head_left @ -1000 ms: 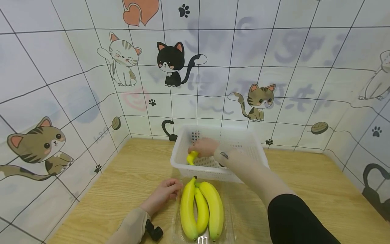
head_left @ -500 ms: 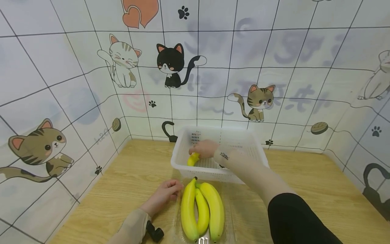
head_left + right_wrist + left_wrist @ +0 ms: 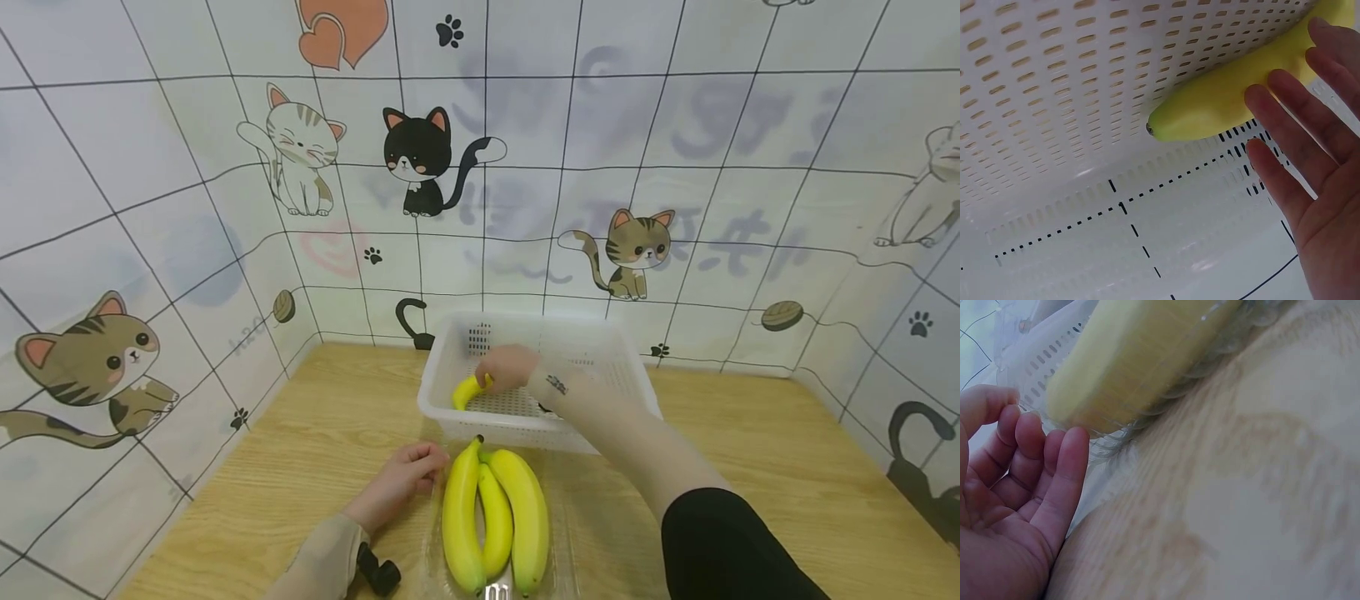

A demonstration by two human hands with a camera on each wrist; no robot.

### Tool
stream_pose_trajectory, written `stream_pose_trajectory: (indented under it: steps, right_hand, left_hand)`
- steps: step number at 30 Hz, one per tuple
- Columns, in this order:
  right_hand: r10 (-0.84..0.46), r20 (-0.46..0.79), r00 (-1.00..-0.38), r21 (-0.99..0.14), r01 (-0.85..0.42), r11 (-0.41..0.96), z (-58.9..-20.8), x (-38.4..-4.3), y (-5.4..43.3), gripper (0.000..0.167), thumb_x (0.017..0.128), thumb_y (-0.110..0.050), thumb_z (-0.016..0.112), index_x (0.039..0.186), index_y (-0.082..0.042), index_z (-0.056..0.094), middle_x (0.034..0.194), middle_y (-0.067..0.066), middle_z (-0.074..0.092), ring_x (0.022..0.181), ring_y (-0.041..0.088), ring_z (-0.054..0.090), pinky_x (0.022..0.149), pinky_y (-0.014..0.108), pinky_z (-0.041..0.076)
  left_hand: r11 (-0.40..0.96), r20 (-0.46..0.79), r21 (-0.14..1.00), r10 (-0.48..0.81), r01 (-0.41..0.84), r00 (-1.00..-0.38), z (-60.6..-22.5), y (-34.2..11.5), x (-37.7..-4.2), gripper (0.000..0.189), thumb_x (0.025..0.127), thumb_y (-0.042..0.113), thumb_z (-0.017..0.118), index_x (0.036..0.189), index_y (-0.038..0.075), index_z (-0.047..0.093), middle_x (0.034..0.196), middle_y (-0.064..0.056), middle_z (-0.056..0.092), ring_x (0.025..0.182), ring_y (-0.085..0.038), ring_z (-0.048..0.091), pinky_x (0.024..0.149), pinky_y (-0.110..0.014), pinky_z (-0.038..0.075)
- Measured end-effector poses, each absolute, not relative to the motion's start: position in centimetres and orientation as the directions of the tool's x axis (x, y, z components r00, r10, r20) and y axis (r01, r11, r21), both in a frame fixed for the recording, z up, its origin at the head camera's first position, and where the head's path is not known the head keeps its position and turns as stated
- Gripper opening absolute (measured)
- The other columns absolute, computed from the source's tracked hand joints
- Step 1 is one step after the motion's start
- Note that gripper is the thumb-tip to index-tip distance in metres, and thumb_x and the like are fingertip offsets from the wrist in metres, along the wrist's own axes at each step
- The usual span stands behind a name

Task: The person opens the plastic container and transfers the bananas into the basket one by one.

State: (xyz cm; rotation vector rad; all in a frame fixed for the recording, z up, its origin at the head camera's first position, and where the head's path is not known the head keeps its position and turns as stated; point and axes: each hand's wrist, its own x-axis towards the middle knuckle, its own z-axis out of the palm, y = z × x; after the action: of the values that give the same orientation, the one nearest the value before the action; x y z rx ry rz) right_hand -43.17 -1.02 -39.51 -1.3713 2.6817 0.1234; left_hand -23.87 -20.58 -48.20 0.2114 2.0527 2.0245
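Inside the white perforated plastic basket (image 3: 525, 429), my right hand (image 3: 508, 368) is over a single yellow banana (image 3: 467, 393). The right wrist view has this banana (image 3: 1204, 109) lying along the slotted basket floor (image 3: 1085, 81), with loosely extended, spread fingers (image 3: 1285, 119) overlapping its side. My left hand (image 3: 397, 482) pinches the left edge of a clear plastic tray (image 3: 564, 533) between thumb and index finger, the other fingers bent. Three bananas (image 3: 531, 517) lie side by side in that tray, stems toward the basket. One shows blurred as a large yellow banana (image 3: 1129, 369) in the left wrist view.
A wooden tabletop (image 3: 330, 417) carries the basket and, nearer me, the tray. Behind and at both sides rises a white wall covering (image 3: 525, 250) with grid lines and cartoon cats. A black device (image 3: 378, 571) sits at my left wrist.
My right hand has shifted slightly right, and the banana under it now lies more slanted, with more of it showing. The left hand and the tray stay in place.
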Motion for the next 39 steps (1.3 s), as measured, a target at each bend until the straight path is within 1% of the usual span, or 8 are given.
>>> stream_pose_trajectory:
  steps: [6,10,16,23,28,32,37,39]
  right_hand:
    - [-0.783,-0.190,-0.592,-0.006,-0.797,0.604,-39.5,-43.2,-1.1,0.022,0.084,-0.027,0.075,0.106,-0.022,0.074,0.095,-0.008,0.067,0.083,0.010,0.058,0.075,0.028,0.050]
    - [-0.770,-0.199,-0.607,-0.006,-0.785,0.620,-39.4,-43.3,-0.9,0.031,0.084,-0.025,0.075,0.115,-0.024,0.071,0.104,-0.006,0.067,0.089,0.010,0.059,0.078,0.030,0.050]
    - [-0.755,-0.209,-0.622,-0.045,-0.765,0.643,-39.1,-43.1,-0.8,0.044,0.083,-0.021,0.074,0.126,-0.025,0.065,0.118,-0.003,0.065,0.101,0.014,0.059,0.087,0.035,0.049]
    - [-0.737,-0.222,-0.638,-0.019,-0.753,0.658,-39.0,-42.9,-0.8,0.050,0.085,-0.025,0.073,0.133,-0.028,0.059,0.128,-0.004,0.061,0.111,0.015,0.057,0.093,0.037,0.046]
    - [-0.728,-0.214,-0.651,-0.037,-0.739,0.672,-38.9,-43.0,-0.3,0.053,0.086,-0.029,0.071,0.136,-0.029,0.055,0.128,-0.001,0.061,0.113,0.017,0.057,0.092,0.039,0.047]
    - [-0.754,-0.163,-0.636,-0.083,-0.753,0.653,-38.1,-43.2,0.1,0.053,0.087,-0.030,0.071,0.137,-0.026,0.055,0.128,0.002,0.061,0.113,0.020,0.057,0.093,0.041,0.046]
    - [-0.810,-0.088,-0.580,-0.144,-0.797,0.586,-36.2,-42.9,0.3,0.050,0.088,-0.028,0.071,0.135,-0.017,0.057,0.128,0.007,0.061,0.114,0.024,0.057,0.096,0.041,0.045]
    - [-0.821,-0.071,-0.566,-0.148,-0.808,0.570,-35.3,-42.4,0.4,0.048,0.089,-0.028,0.070,0.134,-0.017,0.058,0.127,0.006,0.061,0.115,0.023,0.057,0.096,0.040,0.045]
  left_hand:
    - [0.022,-0.076,0.997,0.280,-0.072,-0.957,-48.1,-20.6,-23.8,0.022,0.096,0.024,0.060,0.080,0.011,0.053,0.079,0.001,0.048,0.077,-0.013,0.049,0.067,-0.026,0.044]
    - [0.022,-0.081,0.997,0.277,-0.078,-0.958,-47.9,-20.6,-23.7,0.020,0.096,0.023,0.060,0.082,0.010,0.054,0.079,0.001,0.048,0.077,-0.012,0.049,0.068,-0.026,0.044]
    - [0.022,-0.084,0.996,0.273,-0.081,-0.958,-47.8,-20.6,-23.7,0.021,0.095,0.024,0.061,0.081,0.010,0.054,0.079,0.001,0.048,0.077,-0.013,0.047,0.066,-0.026,0.042]
    - [0.022,-0.082,0.997,0.271,-0.079,-0.959,-47.8,-20.6,-23.7,0.020,0.096,0.023,0.060,0.081,0.010,0.055,0.077,0.001,0.048,0.072,-0.012,0.045,0.064,-0.024,0.040]
    - [0.023,-0.094,0.996,0.257,-0.091,-0.962,-47.7,-20.4,-23.6,0.020,0.095,0.023,0.061,0.082,0.009,0.055,0.077,0.002,0.048,0.072,-0.011,0.045,0.063,-0.023,0.039]
    - [0.026,-0.095,0.995,0.257,-0.092,-0.962,-47.7,-20.4,-23.6,0.019,0.096,0.022,0.060,0.084,0.008,0.055,0.077,0.002,0.049,0.071,-0.011,0.045,0.063,-0.023,0.039]
    - [0.023,-0.092,0.996,0.267,-0.089,-0.959,-47.7,-20.4,-23.6,0.019,0.096,0.022,0.060,0.086,0.006,0.057,0.076,0.002,0.049,0.071,-0.011,0.045,0.062,-0.023,0.039]
    - [0.024,-0.090,0.996,0.270,-0.087,-0.959,-47.7,-20.4,-23.6,0.019,0.096,0.022,0.059,0.086,0.006,0.056,0.076,0.002,0.048,0.071,-0.011,0.044,0.062,-0.023,0.039]
